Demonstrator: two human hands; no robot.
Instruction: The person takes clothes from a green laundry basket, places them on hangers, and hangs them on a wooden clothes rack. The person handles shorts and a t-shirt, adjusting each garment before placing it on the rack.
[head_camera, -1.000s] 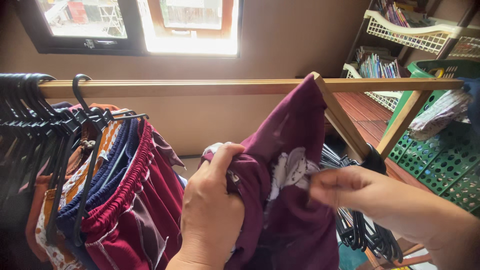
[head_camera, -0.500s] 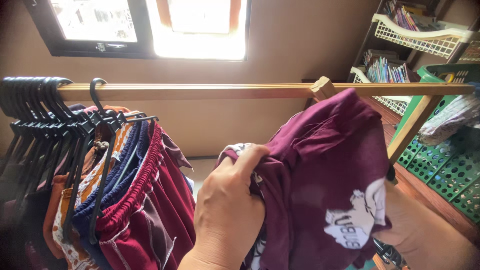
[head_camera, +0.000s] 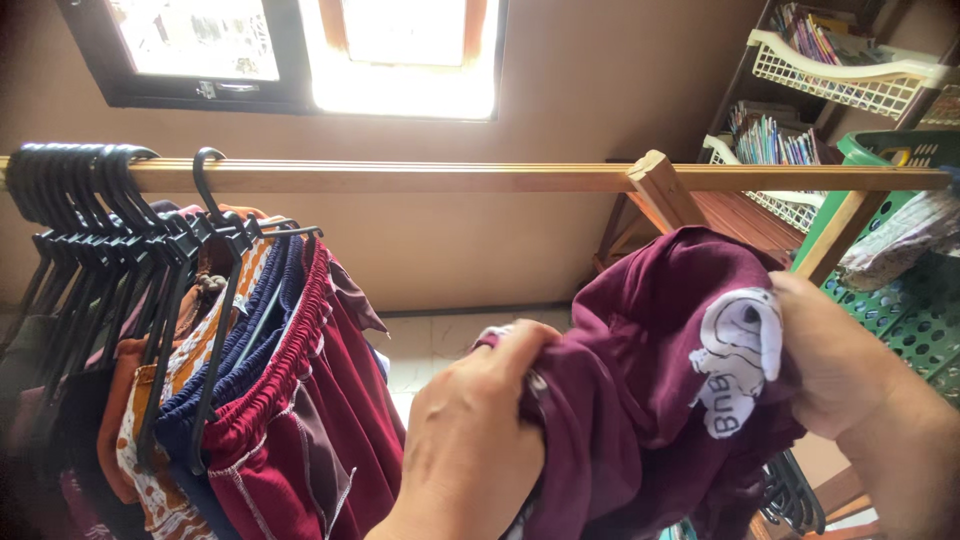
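- Head view: a person's left hand (head_camera: 470, 440) and right hand (head_camera: 835, 360) hold a bunched maroon cloth garment with a white printed patch (head_camera: 650, 390) between them, low in the right half of the frame and below a long horizontal wooden rail (head_camera: 400, 177).
- The left hand grips the garment's left edge, fingers curled and pressed together over a fold of the fabric, knuckles toward the camera.
- The right hand clasps the garment's right side just beside the white patch; its fingertips are buried in the cloth, so whether they are spread or pinching cannot be told.
- The garment hangs free of the rail, carried only by the two hands.
- At left, a row of black plastic hangers (head_camera: 90, 200) hooks over the rail, crowded together.
- Hung from them are a dark red pair of shorts with an elastic waistband (head_camera: 300, 400), a navy blue garment (head_camera: 225, 350) and an orange-and-white patterned cloth (head_camera: 160, 400), pressed side by side.
- A slanted wooden brace (head_camera: 665, 190) meets the rail just above the held garment.
- At far right stand green perforated plastic baskets (head_camera: 905, 320), and above them a cream plastic basket of books (head_camera: 850, 70).
- A bright window with a dark frame (head_camera: 300, 55) sits above the rail.
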